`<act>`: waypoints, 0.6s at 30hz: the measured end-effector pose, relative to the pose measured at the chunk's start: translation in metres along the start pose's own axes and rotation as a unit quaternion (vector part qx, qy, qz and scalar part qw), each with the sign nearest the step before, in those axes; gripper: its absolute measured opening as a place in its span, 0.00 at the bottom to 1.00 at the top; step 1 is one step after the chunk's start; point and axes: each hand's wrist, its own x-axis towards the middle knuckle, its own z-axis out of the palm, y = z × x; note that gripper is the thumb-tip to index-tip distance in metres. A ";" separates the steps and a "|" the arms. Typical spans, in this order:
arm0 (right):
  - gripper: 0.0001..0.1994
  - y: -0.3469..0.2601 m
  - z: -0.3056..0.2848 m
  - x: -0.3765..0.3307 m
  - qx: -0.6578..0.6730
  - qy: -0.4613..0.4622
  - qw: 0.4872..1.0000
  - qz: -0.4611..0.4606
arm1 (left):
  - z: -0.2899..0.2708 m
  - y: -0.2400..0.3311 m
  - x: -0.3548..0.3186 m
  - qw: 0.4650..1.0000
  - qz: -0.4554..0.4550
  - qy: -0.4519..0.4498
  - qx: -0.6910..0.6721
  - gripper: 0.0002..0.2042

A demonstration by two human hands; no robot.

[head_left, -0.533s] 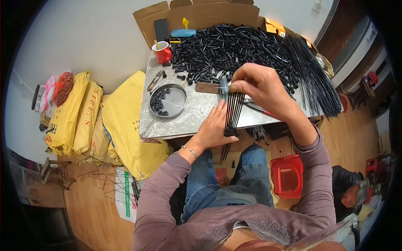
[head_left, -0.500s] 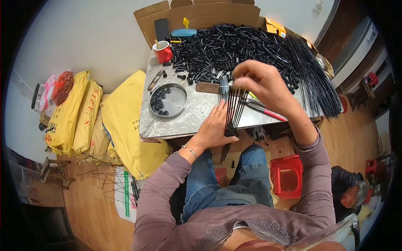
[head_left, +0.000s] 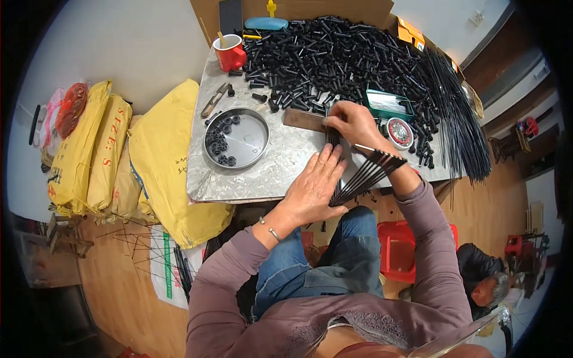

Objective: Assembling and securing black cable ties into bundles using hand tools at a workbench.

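Observation:
My left hand (head_left: 315,185) lies flat with fingers spread on a fan of thin black rods (head_left: 364,175) at the near edge of the metal-topped table (head_left: 239,179). My right hand (head_left: 353,123) is closed around the upper ends of those rods, just beside a brown wooden block (head_left: 303,119). The rods splay out to the right below my right wrist. A big heap of short black tubes (head_left: 334,53) covers the far half of the table.
A round metal tin (head_left: 237,140) holds several black rings at the table's left. A red mug (head_left: 230,53), pliers (head_left: 213,100), a green box (head_left: 389,105) and a small round tin (head_left: 399,132) stand nearby. Long black rods (head_left: 456,113) hang off the right edge. Yellow sacks (head_left: 119,155) lean at left; another person (head_left: 483,280) sits lower right.
My right hand has dropped from above the table down onto the rods, which now fan out to the right. My left hand has flattened over them.

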 end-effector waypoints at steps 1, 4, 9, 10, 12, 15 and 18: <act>0.08 0.000 0.005 0.004 -0.016 -0.013 1.000 -0.015 | 0.000 0.000 0.001 1.000 -0.007 -0.009 -0.001 0.45; 0.08 0.001 0.012 0.008 -0.063 -0.020 0.997 -0.041 | -0.002 -0.001 0.005 1.000 -0.014 -0.026 -0.006 0.45; 0.07 0.008 0.010 0.010 -0.042 -0.020 0.997 -0.062 | -0.008 0.001 0.009 0.999 -0.023 -0.042 0.025 0.45; 0.07 0.011 0.010 0.010 -0.018 -0.016 0.997 -0.067 | -0.006 -0.001 0.008 0.999 -0.022 -0.045 0.022 0.45; 0.08 0.023 -0.004 0.012 0.005 0.011 0.999 -0.044 | -0.003 -0.004 0.008 0.999 -0.025 -0.038 -0.007 0.46; 0.07 0.070 -0.043 0.014 -0.062 0.140 0.988 0.008 | -0.006 -0.002 0.012 0.998 -0.026 -0.046 -0.020 0.47; 0.07 0.101 -0.085 0.011 -0.203 0.137 0.967 0.074 | -0.006 -0.001 0.011 0.998 -0.031 -0.058 -0.015 0.47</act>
